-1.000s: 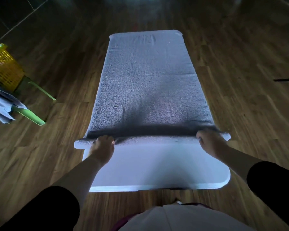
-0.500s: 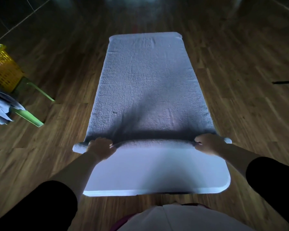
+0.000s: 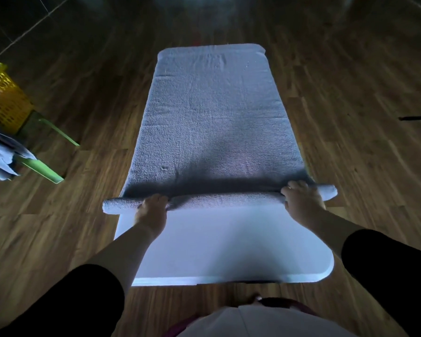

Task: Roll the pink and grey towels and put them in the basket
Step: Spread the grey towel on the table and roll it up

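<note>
The grey towel (image 3: 212, 117) lies lengthwise on a white worktop (image 3: 229, 251), stretching from mid-frame up to the top centre. Its near end is wound into a thin roll (image 3: 224, 199) lying across the frame just below the middle. The left hand (image 3: 152, 210) sits near the roll's left end and the right hand (image 3: 301, 200) near its right end. Both are palm down, with fingers (image 3: 294, 185) curled over the top of the roll and gripping it; the thumbs are hidden.

I'd say the rolling has barely begun, since most of the cloth lies flat ahead. The next move calls for an even forward push from both hands, so the roll runs square to the towel's long edges.

Both roll ends overhang the worktop's sides, so a skewed push could spill cloth onto the wooden floor (image 3: 362, 166). The yellow basket (image 3: 3, 103) stands at the upper left edge, well apart. I can't make out a pink towel.
</note>
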`<state>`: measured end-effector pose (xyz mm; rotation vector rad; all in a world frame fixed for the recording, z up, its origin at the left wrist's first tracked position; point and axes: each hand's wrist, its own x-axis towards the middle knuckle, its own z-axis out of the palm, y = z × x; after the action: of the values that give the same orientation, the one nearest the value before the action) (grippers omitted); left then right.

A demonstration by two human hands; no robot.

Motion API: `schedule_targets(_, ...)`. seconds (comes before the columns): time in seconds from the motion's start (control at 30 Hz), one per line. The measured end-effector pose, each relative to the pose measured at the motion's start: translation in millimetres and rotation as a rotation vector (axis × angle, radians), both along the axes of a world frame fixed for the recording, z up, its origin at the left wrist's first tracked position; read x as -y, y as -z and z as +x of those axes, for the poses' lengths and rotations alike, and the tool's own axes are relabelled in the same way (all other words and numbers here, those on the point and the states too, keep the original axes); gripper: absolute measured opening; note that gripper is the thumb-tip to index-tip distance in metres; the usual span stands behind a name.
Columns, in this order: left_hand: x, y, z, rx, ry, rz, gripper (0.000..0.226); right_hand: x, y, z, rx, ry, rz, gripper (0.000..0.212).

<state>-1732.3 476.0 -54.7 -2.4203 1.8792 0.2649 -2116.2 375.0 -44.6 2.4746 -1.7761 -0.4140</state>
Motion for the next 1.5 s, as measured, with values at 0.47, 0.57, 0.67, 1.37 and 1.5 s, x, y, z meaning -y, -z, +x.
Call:
schedule_targets(0.47,19,-6,-11,-0.17,-0.162,-0.065,0.034,17,-4,6,0.346,0.078,0.094,0.028)
schedule_targets(0.57,18,-2,-13,0.033,0.008,0.038,0.053,11,5,13,0.23,0.003,0.111,0.04)
schedule_targets(0.67,32,-5,-2,0.076,0.034,0.053,0.051,19,4,17,0.096,-0.028,0.044,0.03)
schedule_targets(1.37,92,-10,26,-0.015,0.144,0.176,0.034,66,-10,44,0.039,0.089,0.221,0.021)
schedule_targets(1.5,104,-19,37,-0.027,0.116,0.231,0.044,83,-22,36,0.049,0.1,0.233,0.028)
